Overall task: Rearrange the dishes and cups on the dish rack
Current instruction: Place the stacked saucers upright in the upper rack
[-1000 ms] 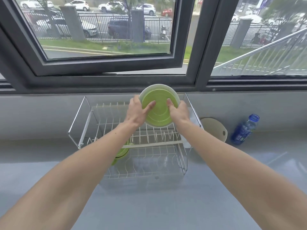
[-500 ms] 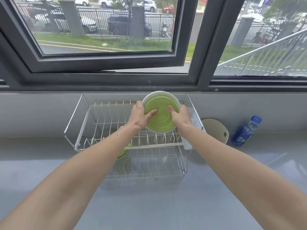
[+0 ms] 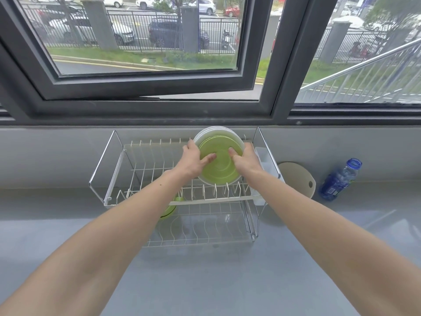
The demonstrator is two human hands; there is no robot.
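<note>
Locate green plate [image 3: 219, 165] upright at the 2 o'clock end of dish rack [image 3: 216, 199] upper tier; note left hand [image 3: 193, 158] clamped on rim at 9 o'clock, right hand [image 3: 247, 159] at 3 o'clock; treat as light, stiff, likely slick plastic; grip opposite rim edges.

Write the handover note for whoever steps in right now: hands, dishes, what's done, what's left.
Left hand and right hand: each grips one side of the green plate, thumbs on its face.
Green plate: upright at the right end of the dish rack's upper tier, lower edge at the tines. I cannot tell whether it is seated. A pale rim shows behind it, perhaps a second plate.
Green dish: lower tier, half hidden by the left forearm.
Done: plate is at the upper tier.
Left: seat it, let go, then probably the lower dish.
</note>
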